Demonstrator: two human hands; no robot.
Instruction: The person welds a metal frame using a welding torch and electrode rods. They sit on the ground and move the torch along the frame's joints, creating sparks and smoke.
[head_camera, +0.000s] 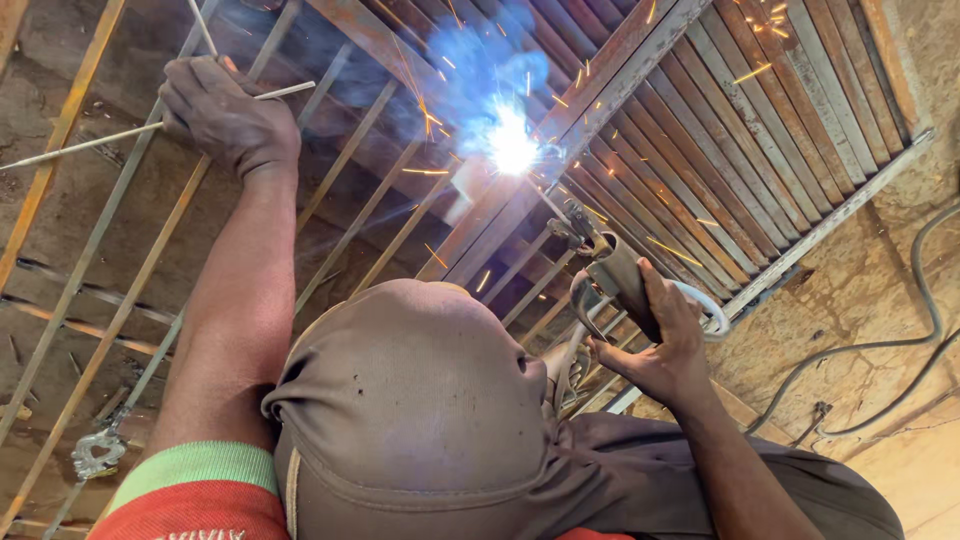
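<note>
Bare rod (90, 140): a thin grey welding rod that lies across the far left, slightly tilted, and passes under the left hand.
Left hand (228, 118): upper left, on the end of a straight arm; the fingers are closed around the bare rod and the hand rests on the thin bars of the metal gate frame (150, 260).
Metal gate frame: long thin bars that run diagonally over a dirt floor (60, 330); on the right side the frame is filled with close rusty slats (760, 130).
Small ornament (96, 452): a pale curled metal piece on a bar, lower left, well apart from both hands.
Sleeve (195, 490): red with a green cuff, at the bottom left.
Brown cap (410, 410): seen from above, at the bottom centre; it hides the face.
Welding arc (512, 148): a very bright white-blue light with smoke and orange sparks, on the thick diagonal rail in the upper centre.
Electrode holder (605, 262): a dark clamp tool, pointed up and to the left, with its rod tip in the arc.
Right hand (655, 345): right of centre, the fingers wrapped tightly around the handle of the electrode holder.
White cable (712, 312): it curves out just beside the right hand.
Grey cables (900, 340): they lie on the ground at the far right, well apart from the work.
</note>
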